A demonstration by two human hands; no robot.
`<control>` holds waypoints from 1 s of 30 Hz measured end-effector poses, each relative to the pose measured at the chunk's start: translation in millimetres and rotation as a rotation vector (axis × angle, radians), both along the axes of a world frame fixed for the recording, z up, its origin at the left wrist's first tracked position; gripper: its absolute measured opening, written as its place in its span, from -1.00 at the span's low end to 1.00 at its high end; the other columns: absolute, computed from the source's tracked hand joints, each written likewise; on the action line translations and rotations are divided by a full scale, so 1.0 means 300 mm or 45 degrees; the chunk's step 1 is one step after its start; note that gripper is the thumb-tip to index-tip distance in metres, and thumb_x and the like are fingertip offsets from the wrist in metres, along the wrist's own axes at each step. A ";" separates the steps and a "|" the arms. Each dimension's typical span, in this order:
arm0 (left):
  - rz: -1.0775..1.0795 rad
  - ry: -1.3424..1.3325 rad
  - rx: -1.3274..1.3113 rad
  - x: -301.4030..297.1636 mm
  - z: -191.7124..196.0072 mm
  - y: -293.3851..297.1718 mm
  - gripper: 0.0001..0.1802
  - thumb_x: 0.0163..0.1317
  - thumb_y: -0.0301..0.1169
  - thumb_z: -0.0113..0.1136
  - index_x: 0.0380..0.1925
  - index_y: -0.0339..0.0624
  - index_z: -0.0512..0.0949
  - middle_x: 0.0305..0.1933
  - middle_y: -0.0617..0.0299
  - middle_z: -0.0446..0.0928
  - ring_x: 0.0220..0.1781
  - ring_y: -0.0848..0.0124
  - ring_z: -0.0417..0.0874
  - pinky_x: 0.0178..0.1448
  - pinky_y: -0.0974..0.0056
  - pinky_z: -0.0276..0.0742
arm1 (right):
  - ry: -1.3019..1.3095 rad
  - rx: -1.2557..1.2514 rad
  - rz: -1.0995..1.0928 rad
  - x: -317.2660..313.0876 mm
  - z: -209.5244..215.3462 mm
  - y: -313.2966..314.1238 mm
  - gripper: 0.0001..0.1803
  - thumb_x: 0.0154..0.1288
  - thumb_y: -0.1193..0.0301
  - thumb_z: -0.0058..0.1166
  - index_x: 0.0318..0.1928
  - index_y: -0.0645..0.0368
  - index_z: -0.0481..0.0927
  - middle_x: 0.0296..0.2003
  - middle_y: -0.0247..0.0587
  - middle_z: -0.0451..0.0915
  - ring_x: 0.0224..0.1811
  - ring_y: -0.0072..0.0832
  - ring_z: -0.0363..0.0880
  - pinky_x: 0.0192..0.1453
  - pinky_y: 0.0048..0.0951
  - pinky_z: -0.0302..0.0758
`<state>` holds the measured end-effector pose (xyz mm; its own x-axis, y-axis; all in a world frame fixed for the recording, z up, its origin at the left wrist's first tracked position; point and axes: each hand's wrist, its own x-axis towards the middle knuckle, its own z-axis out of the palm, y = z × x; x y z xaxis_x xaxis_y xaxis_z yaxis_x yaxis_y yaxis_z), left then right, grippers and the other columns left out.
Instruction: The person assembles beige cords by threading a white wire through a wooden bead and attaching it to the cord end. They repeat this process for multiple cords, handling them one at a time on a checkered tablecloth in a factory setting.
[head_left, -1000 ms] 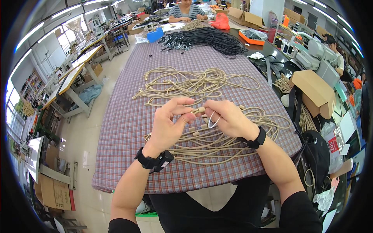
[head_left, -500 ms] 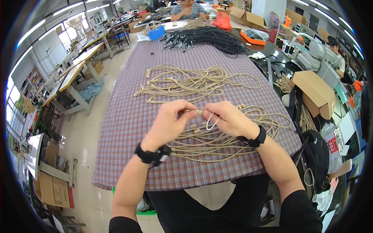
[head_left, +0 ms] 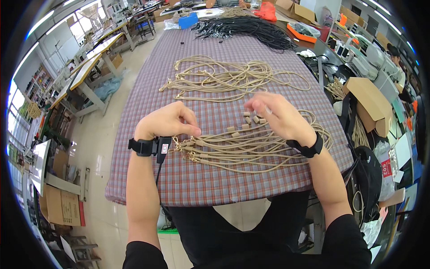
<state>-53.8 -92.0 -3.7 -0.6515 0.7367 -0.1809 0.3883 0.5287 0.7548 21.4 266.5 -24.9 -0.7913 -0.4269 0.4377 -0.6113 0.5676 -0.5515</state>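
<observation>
My left hand point(head_left: 168, 122) is above the left ends of the nearer bundle of beige cords point(head_left: 251, 157), thumb and fingertips pinched together. What lies in that pinch, if anything, is hidden. Gold metal clasps point(head_left: 176, 142) are fixed to those cord ends, just below the hand. My right hand point(head_left: 286, 117) hovers over the right part of the same bundle, its fingers blurred by motion. A bit of white shows at its fingers, too smeared to make out. Several short beige cylinders point(head_left: 247, 120) lie loose between my hands.
Beyond my hands a second bundle of beige cords point(head_left: 237, 80) with gold clasps lies on the checked cloth point(head_left: 148, 179). Farther off are a heap of black cords point(head_left: 251, 33), a blue box point(head_left: 188, 20) and an orange tray point(head_left: 303, 32). An open carton point(head_left: 369, 101) stands at right.
My hands have come apart from the beige piece they held together. The left moved left and down to the clasp ends; the right moved to the right. The white loop no longer shows clearly.
</observation>
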 end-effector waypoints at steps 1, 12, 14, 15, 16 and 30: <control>-0.015 0.082 0.068 0.003 0.007 -0.003 -0.87 0.32 -0.46 0.58 -0.24 -0.32 0.88 -0.18 0.24 0.84 -0.13 0.48 0.75 0.04 0.27 0.65 | 0.070 -0.060 -0.053 0.001 0.023 -0.009 -0.56 0.79 0.15 0.01 0.01 0.29 0.75 -0.09 0.10 0.79 0.00 0.04 0.78 0.12 -0.05 0.66; 0.840 0.744 0.061 -0.213 -0.197 -0.207 -0.54 0.36 -0.49 0.48 0.27 -0.21 0.73 0.16 0.06 0.82 0.16 0.16 0.80 0.36 0.03 0.68 | -0.140 -0.516 -0.271 -0.013 0.014 -0.021 -0.63 0.86 0.24 -0.01 -0.02 0.23 0.74 -0.35 -0.43 0.62 -0.28 -0.66 0.51 -0.13 -0.51 0.45; 0.863 0.722 0.006 -0.223 -0.199 -0.224 -0.47 0.34 -0.53 0.49 0.32 -0.21 0.69 0.22 0.08 0.80 0.22 0.19 0.79 0.47 0.01 0.63 | -0.190 -0.797 -0.187 -0.027 -0.012 -0.028 -0.66 0.85 0.26 0.01 -0.03 0.23 0.73 -0.34 -0.44 0.63 -0.28 -0.69 0.50 -0.15 -0.54 0.45; 0.804 0.728 0.024 -0.227 -0.208 -0.222 -0.47 0.34 -0.54 0.48 0.33 -0.19 0.69 0.26 0.09 0.79 0.27 0.18 0.76 0.50 0.00 0.61 | -0.184 -0.825 -0.172 -0.036 -0.020 -0.029 -0.67 0.85 0.27 0.01 -0.02 0.23 0.72 -0.33 -0.44 0.64 -0.28 -0.69 0.51 -0.15 -0.54 0.47; 0.742 0.733 0.045 -0.225 -0.211 -0.201 -0.47 0.35 -0.54 0.48 0.34 -0.17 0.69 0.29 0.10 0.77 0.32 0.16 0.74 0.52 0.00 0.59 | -0.175 -0.851 -0.161 -0.043 -0.026 -0.024 -0.69 0.85 0.27 0.02 0.00 0.22 0.72 -0.31 -0.44 0.64 -0.28 -0.69 0.51 -0.15 -0.53 0.48; 0.310 0.843 -0.390 -0.142 -0.203 -0.008 -0.94 0.40 -0.57 0.29 -0.16 -0.23 0.65 0.01 -0.03 0.70 0.21 -0.05 0.65 0.33 -0.08 0.60 | 0.296 -0.527 -0.449 -0.067 -0.008 0.013 -0.80 0.78 0.42 0.08 0.07 0.28 0.71 -0.13 -0.16 0.77 -0.19 -0.38 0.73 -0.08 -0.35 0.63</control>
<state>-96.5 -94.5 -64.5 -0.8323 0.5387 0.1305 0.5542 0.8050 0.2118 1.2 270.4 -27.5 -0.7180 0.0881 0.6904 -0.5559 0.5244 -0.6450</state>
